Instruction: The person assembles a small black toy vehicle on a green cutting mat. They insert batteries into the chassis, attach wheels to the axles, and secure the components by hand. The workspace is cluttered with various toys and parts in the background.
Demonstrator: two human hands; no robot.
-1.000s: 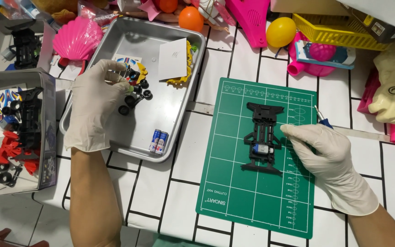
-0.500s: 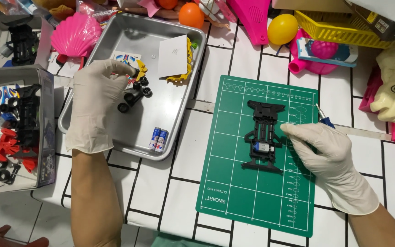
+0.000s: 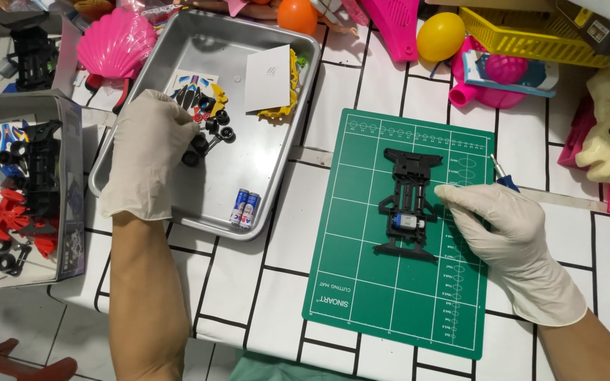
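Shiny metal tray (image 3: 178,219), matt rubbery mat (image 3: 383,310)

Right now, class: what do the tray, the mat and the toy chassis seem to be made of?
Tray: likely metal, brushed silvery sheen with soft reflections. Mat: probably matte green rubbery plastic, printed with a white grid. Chassis: apparently black moulded plastic, dull finish, thin ribs.

- The table's near edge, between the metal tray (image 3: 287,176) and the green cutting mat (image 3: 361,282), lies open.
- Toys crowd the far edge: pink shell (image 3: 118,46), yellow basket (image 3: 531,39).
- The parts box (image 3: 72,176) blocks the left edge.
- The mat's near half is bare.
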